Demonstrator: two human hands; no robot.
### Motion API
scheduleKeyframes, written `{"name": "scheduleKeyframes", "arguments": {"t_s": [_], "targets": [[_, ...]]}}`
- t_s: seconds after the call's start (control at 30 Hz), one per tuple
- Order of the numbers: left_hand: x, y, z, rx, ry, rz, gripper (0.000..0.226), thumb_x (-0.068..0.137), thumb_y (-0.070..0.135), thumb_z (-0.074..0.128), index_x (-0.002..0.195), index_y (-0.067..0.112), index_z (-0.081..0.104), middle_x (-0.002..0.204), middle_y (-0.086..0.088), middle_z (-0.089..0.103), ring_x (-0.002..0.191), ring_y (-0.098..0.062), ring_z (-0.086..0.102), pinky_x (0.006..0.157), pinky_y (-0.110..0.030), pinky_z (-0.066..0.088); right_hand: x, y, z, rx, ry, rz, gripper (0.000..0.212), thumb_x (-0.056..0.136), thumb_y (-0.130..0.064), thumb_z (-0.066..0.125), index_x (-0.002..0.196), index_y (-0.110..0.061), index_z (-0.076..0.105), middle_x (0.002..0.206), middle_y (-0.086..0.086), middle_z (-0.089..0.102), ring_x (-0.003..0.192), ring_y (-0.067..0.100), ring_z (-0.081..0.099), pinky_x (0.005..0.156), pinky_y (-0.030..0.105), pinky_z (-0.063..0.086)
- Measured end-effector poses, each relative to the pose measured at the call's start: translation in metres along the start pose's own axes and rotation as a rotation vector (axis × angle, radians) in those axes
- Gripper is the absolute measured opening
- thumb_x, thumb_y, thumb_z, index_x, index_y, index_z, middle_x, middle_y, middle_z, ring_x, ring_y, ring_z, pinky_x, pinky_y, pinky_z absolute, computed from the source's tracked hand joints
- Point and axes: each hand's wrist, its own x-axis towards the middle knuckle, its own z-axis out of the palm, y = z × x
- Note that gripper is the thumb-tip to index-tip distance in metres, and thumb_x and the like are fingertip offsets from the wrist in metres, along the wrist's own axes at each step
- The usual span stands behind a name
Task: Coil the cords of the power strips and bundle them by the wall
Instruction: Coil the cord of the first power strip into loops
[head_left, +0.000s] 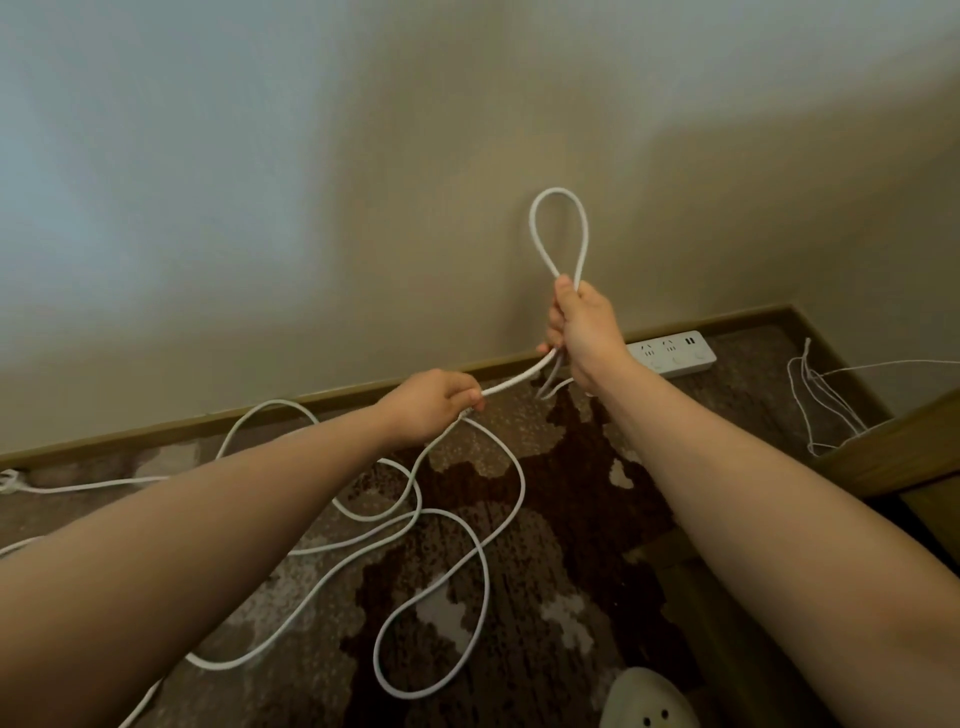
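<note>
Head camera looks down along both forearms toward the wall, so I begin with what is nearest. At the bottom edge a pale rounded object (649, 699) with two small holes lies on the patterned carpet (571, 519); I cannot tell what it is. Just beyond it, most of the white cord (452, 613) is spread loose over the carpet in wide, uneven curves, and one run goes off to the left, where a small white piece (9, 480) sits near the baseboard (260, 415); it may be a plug, but it is too small to be sure.

Further on, the left hand (431, 405) is closed around the cord, which enters under the fist from the loose curves and leaves it toward the right. The right hand (582, 327), higher and nearer to the wall, is closed on the gathered strands: one loop (558, 228) stands up above the fist, and short lengths hang below it. Between the two hands the cord is stretched almost straight.

Behind the right wrist, a white power strip (680, 353) lies on the carpet against the baseboard. At far right some thin white strings (815, 395) hang by a wooden piece of furniture (893, 447).

I judge the coiling has only begun: one loop is made, much cord remains loose, and no bundle is tied yet
</note>
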Motion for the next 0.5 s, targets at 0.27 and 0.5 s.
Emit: {"name": "scheduleKeyframes", "arguments": {"t_s": [0.27,0.5], "targets": [[-0.028,-0.05,-0.012,-0.066,-0.091,-0.177,0.026,0.101,0.027,0.042,0.09,0.02,0.065,0.061,0.007,0.049,0.054,-0.004,0.043,0.053,-0.02,0.035,0.022,-0.013,-0.029,-0.101,0.188,-0.052,0.027,0.105,-0.033,0.04,0.081,-0.021,0.044,0.059,-0.006,0.037,0.043,0.007,0.031,0.037,0.023,0.028],[-0.03,-0.082,-0.031,0.126,-0.027,-0.23,0.025,0.099,0.03,0.046,0.099,0.018,0.068,0.07,0.009,0.054,0.07,-0.012,0.05,0.069,-0.027,0.035,0.031,-0.011,-0.037,-0.111,0.241,-0.057,0.025,0.105,-0.023,0.034,0.08,-0.02,0.038,0.064,-0.004,0.036,0.048,0.008,0.03,0.039,0.021,0.027]]}}
